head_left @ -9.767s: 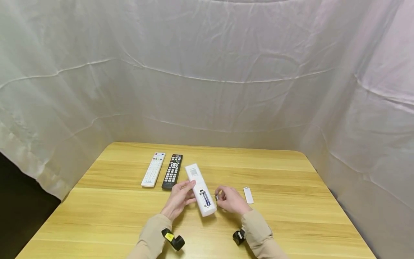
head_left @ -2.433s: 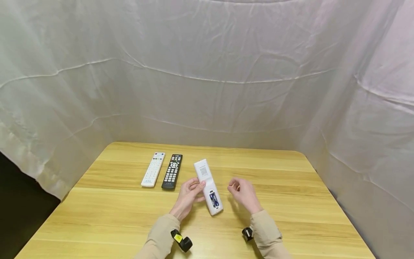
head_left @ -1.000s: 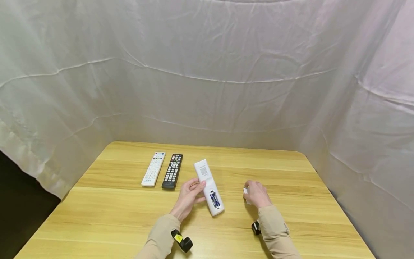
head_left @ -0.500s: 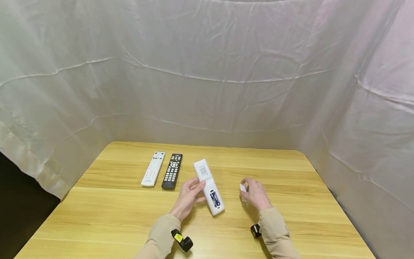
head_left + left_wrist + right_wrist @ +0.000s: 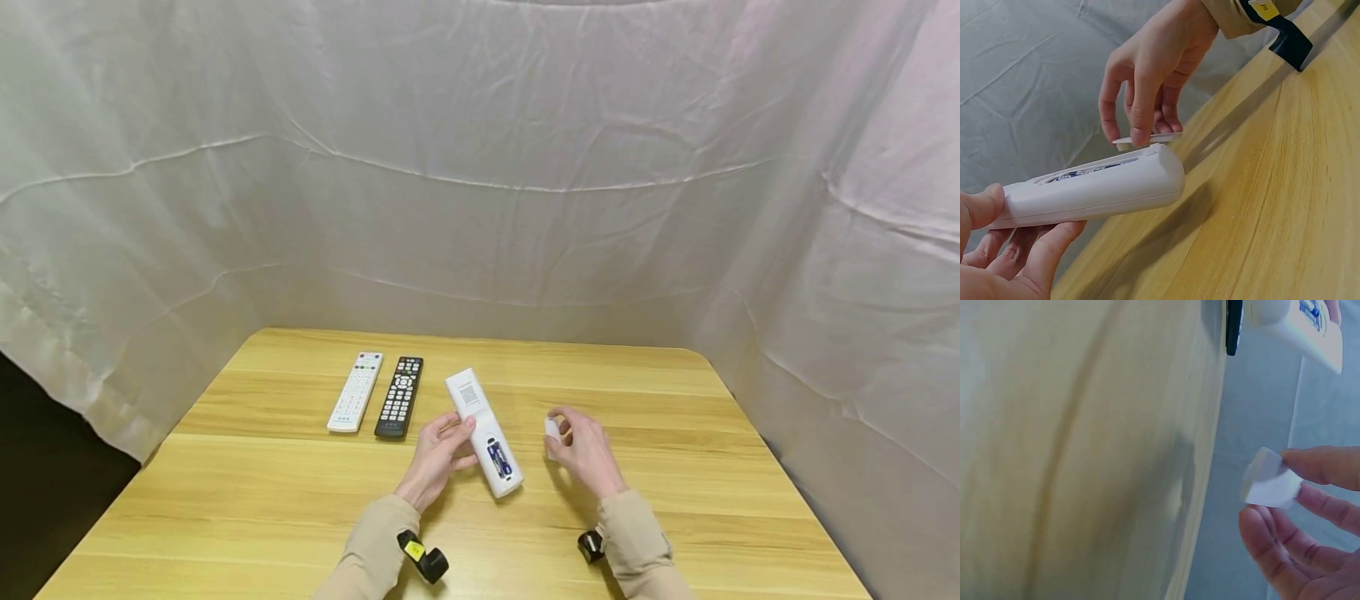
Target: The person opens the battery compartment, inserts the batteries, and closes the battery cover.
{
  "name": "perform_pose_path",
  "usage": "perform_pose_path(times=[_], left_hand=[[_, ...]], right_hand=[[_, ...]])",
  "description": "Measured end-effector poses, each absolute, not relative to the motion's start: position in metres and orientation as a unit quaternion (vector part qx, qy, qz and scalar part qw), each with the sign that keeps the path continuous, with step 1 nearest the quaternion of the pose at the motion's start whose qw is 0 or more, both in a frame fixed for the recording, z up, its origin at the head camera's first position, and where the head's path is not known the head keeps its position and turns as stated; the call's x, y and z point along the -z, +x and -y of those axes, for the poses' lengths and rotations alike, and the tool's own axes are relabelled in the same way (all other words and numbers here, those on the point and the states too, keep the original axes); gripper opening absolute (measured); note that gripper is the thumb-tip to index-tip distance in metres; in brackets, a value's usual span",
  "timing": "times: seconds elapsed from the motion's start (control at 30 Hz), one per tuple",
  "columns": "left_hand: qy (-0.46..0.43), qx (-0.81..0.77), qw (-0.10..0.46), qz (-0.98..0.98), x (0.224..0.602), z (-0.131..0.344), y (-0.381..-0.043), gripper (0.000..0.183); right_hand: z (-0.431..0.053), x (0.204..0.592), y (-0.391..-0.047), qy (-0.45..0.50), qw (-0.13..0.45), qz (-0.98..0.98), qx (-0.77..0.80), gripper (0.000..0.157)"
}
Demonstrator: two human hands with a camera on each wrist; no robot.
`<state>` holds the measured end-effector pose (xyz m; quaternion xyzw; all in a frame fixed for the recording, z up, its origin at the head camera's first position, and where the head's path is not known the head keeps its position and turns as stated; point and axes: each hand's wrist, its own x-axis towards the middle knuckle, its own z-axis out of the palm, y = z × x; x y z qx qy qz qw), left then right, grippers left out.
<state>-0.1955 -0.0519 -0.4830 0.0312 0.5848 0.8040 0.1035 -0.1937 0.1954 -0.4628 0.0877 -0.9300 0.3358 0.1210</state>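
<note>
My left hand [image 5: 438,460] grips a white remote control [image 5: 480,427] by its edges, back side up and raised off the table. Its battery compartment is uncovered, and blue batteries [image 5: 498,459] lie inside. Between thumb and fingertips, my right hand [image 5: 587,450] pinches a small white battery cover [image 5: 552,433], a short way to the right of the remote. The left wrist view has the cover [image 5: 1147,138] just beyond the remote's end. In the right wrist view the cover [image 5: 1270,481] is held by its edges, above the table.
A second white remote [image 5: 356,392] and a black remote [image 5: 400,397] lie face up side by side at the back left of the wooden table [image 5: 247,500]. A pale curtain [image 5: 480,208] hangs around the back and sides.
My right hand let go of the second battery, now in the compartment, then picked the cover up from the table and brought it left, nearer the remote. The left hand shifted slightly right.
</note>
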Motion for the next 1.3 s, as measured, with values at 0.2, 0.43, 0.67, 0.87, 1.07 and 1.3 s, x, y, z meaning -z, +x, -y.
perform_pose_path(times=[0.2, 0.43, 0.67, 0.87, 1.07, 1.3], left_hand=[[0.017, -0.807, 0.106, -0.581, 0.482, 0.051, -0.195, 0.055], [-0.008, -0.807, 0.105, -0.581, 0.481, 0.048, -0.194, 0.05], [-0.012, -0.809, 0.107, -0.578, 0.482, 0.047, -0.195, 0.05], [-0.012, -0.807, 0.108, -0.581, 0.479, 0.046, -0.193, 0.05], [-0.011, -0.806, 0.109, -0.581, 0.479, 0.046, -0.193, 0.051], [-0.014, -0.81, 0.11, -0.576, 0.479, 0.045, -0.194, 0.05]], right_hand=[[-0.187, 0.46, -0.188, 0.108, 0.138, 0.919, -0.354, 0.036], [-0.175, 0.458, -0.183, 0.157, 0.172, 0.905, -0.356, 0.036], [-0.162, 0.456, -0.174, 0.185, 0.167, 0.894, -0.373, 0.037], [-0.155, 0.455, -0.17, 0.199, 0.153, 0.894, -0.371, 0.037], [-0.15, 0.455, -0.167, 0.221, 0.17, 0.891, -0.359, 0.036], [-0.145, 0.455, -0.164, 0.226, 0.165, 0.895, -0.346, 0.037]])
